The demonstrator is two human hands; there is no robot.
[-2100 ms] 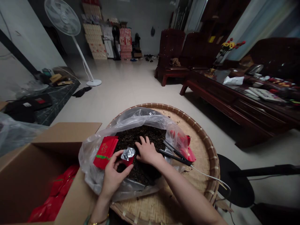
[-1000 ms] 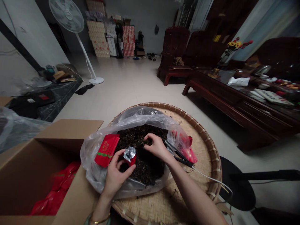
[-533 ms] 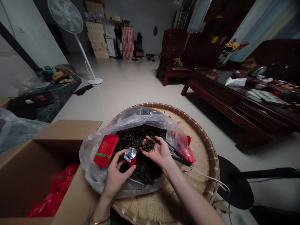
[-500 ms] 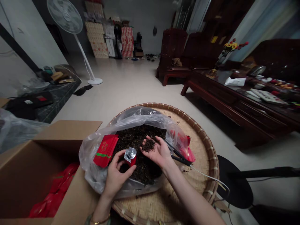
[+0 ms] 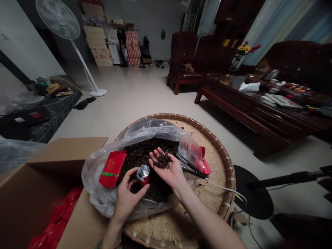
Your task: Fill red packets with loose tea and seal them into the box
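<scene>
My left hand (image 5: 127, 195) grips a small red tea packet (image 5: 143, 173) upright between thumb and fingers, its silver foil mouth gaping. Just right of it, my right hand (image 5: 171, 174) is cupped palm up, bearing a small heap of dark tea leaves (image 5: 163, 161). Both hands are over a clear plastic bag (image 5: 97, 199) filled with loose tea (image 5: 141, 148). On the bag's left side lies a stack of flat red packets (image 5: 112, 169). A black tong-like tool with a white cord (image 5: 193, 166), resembling a hair straightener, rests at the bag's right edge.
The bag sits on a round woven bamboo tray (image 5: 153, 230). Left of it stands an open cardboard box (image 5: 75, 150) with red packets (image 5: 58, 221) inside. More red packets (image 5: 204, 167) lie at the tray's right. A black stand base (image 5: 252, 193) is beyond the rim.
My right hand dipped into the loose tea, gathered leaves, and turned palm up with them near the packet. My left hand keeps its grip. The whole view has swung slightly right.
</scene>
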